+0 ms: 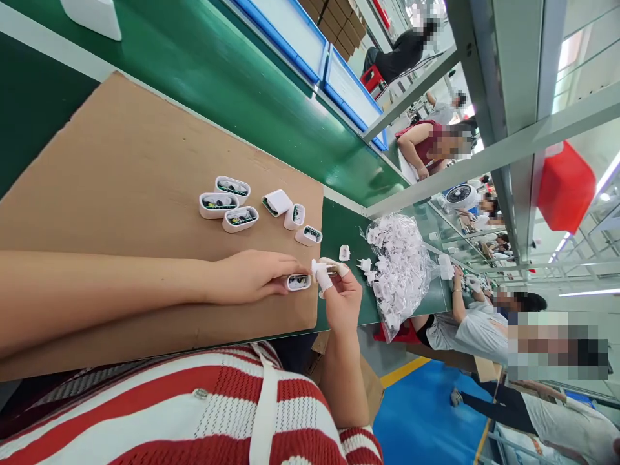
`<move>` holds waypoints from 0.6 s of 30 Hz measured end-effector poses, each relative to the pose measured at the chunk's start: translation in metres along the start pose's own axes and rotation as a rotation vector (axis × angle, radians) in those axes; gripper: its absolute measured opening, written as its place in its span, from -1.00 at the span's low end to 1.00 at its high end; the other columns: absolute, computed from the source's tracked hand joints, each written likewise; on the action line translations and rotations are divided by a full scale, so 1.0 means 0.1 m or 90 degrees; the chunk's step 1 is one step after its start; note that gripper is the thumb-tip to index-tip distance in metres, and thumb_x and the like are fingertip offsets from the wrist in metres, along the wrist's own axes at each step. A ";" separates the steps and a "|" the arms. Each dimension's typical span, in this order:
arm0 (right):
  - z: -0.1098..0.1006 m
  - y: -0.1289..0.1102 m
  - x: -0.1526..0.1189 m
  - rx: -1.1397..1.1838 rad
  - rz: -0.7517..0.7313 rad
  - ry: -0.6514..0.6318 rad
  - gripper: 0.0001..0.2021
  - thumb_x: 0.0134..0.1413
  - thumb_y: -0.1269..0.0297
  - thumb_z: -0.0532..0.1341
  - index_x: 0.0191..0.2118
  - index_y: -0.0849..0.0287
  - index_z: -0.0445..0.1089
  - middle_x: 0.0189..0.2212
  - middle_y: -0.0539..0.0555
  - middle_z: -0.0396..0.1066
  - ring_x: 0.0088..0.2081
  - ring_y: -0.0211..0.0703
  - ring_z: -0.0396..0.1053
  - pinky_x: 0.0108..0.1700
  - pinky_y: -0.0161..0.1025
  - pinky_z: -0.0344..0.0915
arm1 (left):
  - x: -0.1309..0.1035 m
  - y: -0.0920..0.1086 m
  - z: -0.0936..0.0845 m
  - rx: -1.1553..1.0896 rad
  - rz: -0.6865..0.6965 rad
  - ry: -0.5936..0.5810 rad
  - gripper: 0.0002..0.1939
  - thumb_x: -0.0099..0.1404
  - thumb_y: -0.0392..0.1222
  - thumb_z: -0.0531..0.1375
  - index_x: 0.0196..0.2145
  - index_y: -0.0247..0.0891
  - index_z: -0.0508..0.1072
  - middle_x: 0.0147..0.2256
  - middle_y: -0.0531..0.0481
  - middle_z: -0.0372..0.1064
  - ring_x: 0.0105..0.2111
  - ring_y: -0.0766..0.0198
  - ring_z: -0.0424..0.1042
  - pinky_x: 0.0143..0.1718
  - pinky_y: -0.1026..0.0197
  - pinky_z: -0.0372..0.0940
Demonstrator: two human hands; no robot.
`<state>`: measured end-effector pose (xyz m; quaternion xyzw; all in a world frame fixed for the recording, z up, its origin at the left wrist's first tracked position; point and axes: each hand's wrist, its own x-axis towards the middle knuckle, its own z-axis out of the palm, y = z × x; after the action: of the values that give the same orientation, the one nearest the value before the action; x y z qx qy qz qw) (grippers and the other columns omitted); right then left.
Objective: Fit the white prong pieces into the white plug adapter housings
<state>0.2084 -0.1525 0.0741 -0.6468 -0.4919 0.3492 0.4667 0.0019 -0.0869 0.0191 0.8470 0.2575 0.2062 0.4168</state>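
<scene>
My left hand [264, 276] lies low over the brown cardboard sheet [145, 174], its fingers closed on a white oval charger housing [299, 282] whose open end shows a circuit board inside. Facing it, my right hand [341, 290] wears white finger cots and pinches a white plug piece [320, 267] with metal pins, just beside the housing's open end. Whether the two parts touch I cannot tell. Similar housings stand farther in on the cardboard: a group of three [217, 205], and a looser row with one lying tilted [277, 202].
A clear plastic bag [400, 271] full of white plug pieces sits on the green bench, a loose plug piece [344, 252] near it. Blue-rimmed trays [339, 90] line the far side. Metal frame bars [411, 97] cross above. Several co-workers sit or stand beyond.
</scene>
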 end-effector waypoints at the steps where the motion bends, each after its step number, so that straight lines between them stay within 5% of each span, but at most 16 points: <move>1: 0.00 0.02 0.00 0.025 0.031 -0.004 -0.62 0.01 0.03 0.46 -0.10 0.15 0.66 -0.25 0.08 0.61 -0.36 -0.24 0.41 -0.48 -0.36 0.25 | 0.00 0.01 0.01 0.002 -0.026 0.008 -0.66 0.41 -0.03 0.22 0.08 -0.17 0.51 -0.01 -0.10 0.55 -0.05 0.01 0.54 -0.10 0.14 0.38; 3: -0.01 0.06 -0.01 0.063 0.068 0.003 -0.61 -0.04 0.03 0.47 -0.11 0.16 0.67 -0.28 0.08 0.61 -0.41 -0.28 0.36 -0.52 -0.39 0.20 | -0.02 0.04 0.03 0.016 -0.063 0.046 -0.56 0.28 0.09 0.37 -0.01 -0.22 0.49 -0.05 -0.12 0.54 -0.08 -0.02 0.54 -0.12 0.11 0.39; 5: -0.03 0.07 -0.02 0.086 0.080 0.020 -0.61 -0.06 0.05 0.48 -0.13 0.16 0.67 -0.29 0.08 0.61 -0.43 -0.31 0.33 -0.52 -0.39 0.19 | -0.02 0.04 0.05 0.033 -0.023 0.089 -0.41 0.24 0.09 0.41 0.11 -0.24 0.44 0.13 -0.19 0.47 0.12 -0.09 0.45 0.10 0.04 0.37; 9: -0.06 0.08 -0.03 0.104 0.052 0.084 -0.62 -0.08 0.06 0.48 -0.15 0.16 0.66 -0.27 0.09 0.62 -0.42 -0.30 0.35 -0.49 -0.38 0.20 | 0.02 0.02 0.12 -0.001 0.158 0.060 -0.28 0.45 -0.28 0.13 0.51 -0.19 0.11 0.49 -0.17 0.05 0.49 0.01 0.01 0.46 -0.01 0.07; 13: -0.11 0.08 -0.04 0.076 0.031 0.136 -0.59 -0.05 0.02 0.46 -0.12 0.18 0.64 -0.26 0.11 0.61 -0.38 -0.27 0.39 -0.46 -0.35 0.22 | 0.07 0.00 0.19 -0.052 0.187 -0.019 -0.40 0.50 -0.38 0.00 0.43 -0.13 0.31 0.38 -0.17 0.27 0.36 0.07 0.29 0.36 0.12 0.24; 16: -0.13 0.05 -0.06 0.038 0.025 0.136 -0.57 -0.01 -0.01 0.45 -0.10 0.19 0.63 -0.27 0.12 0.59 -0.36 -0.23 0.41 -0.48 -0.35 0.19 | 0.04 -0.01 0.21 -0.011 0.092 0.040 -0.57 0.43 -0.18 0.27 0.23 -0.18 0.49 0.21 -0.22 0.40 0.20 -0.04 0.44 0.26 0.07 0.35; 18: -0.13 0.03 -0.10 -0.012 0.005 0.100 -0.60 0.04 -0.01 0.44 -0.10 0.18 0.64 -0.26 0.12 0.58 -0.33 -0.20 0.44 -0.47 -0.34 0.22 | -0.02 -0.01 0.19 -0.001 0.003 0.100 -0.34 0.22 0.01 0.48 0.21 -0.20 0.46 0.18 -0.23 0.35 0.16 -0.11 0.43 0.20 0.03 0.39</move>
<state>0.2184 -0.1657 0.0753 -0.6784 -0.4545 0.2943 0.4965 0.0110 -0.0989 0.0076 0.8285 0.2878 0.2731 0.3952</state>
